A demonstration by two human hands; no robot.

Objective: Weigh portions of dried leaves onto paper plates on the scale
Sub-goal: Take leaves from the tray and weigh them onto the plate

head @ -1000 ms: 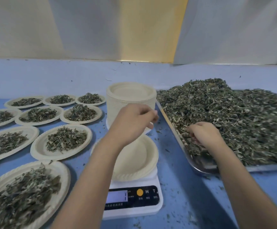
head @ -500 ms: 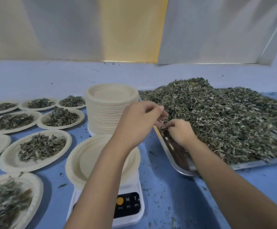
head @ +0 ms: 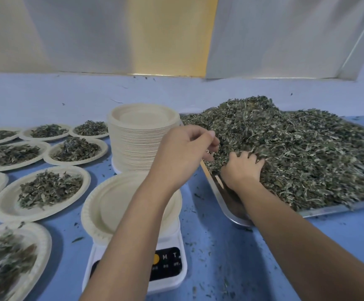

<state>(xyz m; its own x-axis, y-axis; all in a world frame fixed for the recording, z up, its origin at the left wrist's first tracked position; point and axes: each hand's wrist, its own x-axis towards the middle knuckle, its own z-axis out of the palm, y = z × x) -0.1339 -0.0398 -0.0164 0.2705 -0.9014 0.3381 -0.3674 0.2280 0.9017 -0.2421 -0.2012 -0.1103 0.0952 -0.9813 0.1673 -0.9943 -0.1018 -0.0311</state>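
Digging into the dried leaves (head: 296,153) heaped on the metal tray (head: 218,192), the right hand (head: 241,170) had pushed further up the pile than a second before, when it lay at the tray's near rim. Its fingers were now curled down into the heap with the tips buried, closing on a handful. The left hand (head: 183,153) had come across from above the empty paper plate (head: 115,203) to the heap's left edge. Its fingers were loosely bent towards the thumb, but whether they pinched any leaf could not be told.

The plate on the scale (head: 168,263) stayed bare throughout, so this portion was judged only just begun: gathering, not yet dropping.

The way back looked short. It ran over the tray's rim, where the near corner showed bare metal, across a strip of blue table (head: 231,257) flecked with crumbs, and onto the plate. The left forearm lay over that plate and hid part of the scale's panel (the reading could not be seen). The plate stack (head: 142,127) stood just behind the scale and close beside the tray, leaving a narrow gap there. To the left, filled plates (head: 46,187) crowded the table nearly rim to rim, with little free room for another.
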